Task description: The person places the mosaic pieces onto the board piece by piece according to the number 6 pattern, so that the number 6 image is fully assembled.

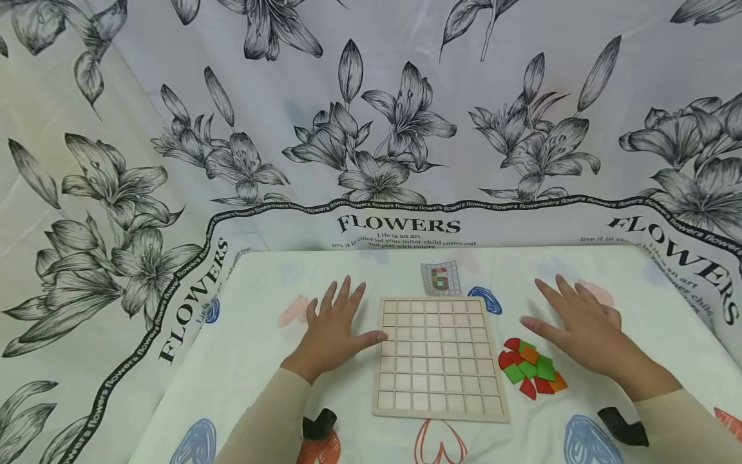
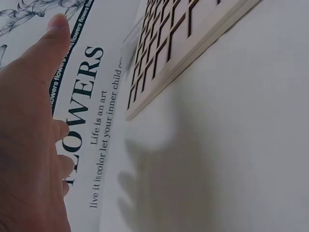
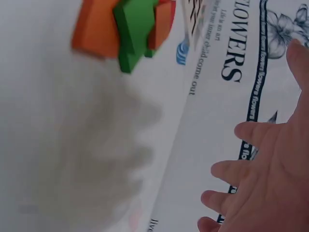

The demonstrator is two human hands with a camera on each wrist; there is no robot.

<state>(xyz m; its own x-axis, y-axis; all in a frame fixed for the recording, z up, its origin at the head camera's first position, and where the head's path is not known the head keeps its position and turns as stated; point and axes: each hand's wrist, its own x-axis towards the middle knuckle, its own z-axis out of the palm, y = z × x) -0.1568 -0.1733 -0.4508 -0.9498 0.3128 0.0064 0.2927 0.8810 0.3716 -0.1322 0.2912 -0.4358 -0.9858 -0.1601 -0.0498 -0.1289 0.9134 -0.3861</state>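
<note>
A square wooden grid board (image 1: 436,357) lies on the table, its cells bare. Left of it my left hand (image 1: 332,332) hovers with fingers spread, the thumb overlapping the board's left edge in the head view. My right hand (image 1: 580,328) is held over the cloth at the right, fingers spread and holding nothing. Between the board and that hand lies a small pile of red, green and orange pieces (image 1: 529,368), some with a curved edge. In the right wrist view an orange piece (image 3: 96,29) and a green piece (image 3: 133,31) show close up.
Behind the board lies a small card (image 1: 440,278) printed with a grid and a coloured pattern. The table is covered by a white cloth (image 1: 261,277) with printed hearts. A flower-printed curtain (image 1: 400,225) hangs along the back and sides. Black straps (image 1: 623,426) show near the wrists.
</note>
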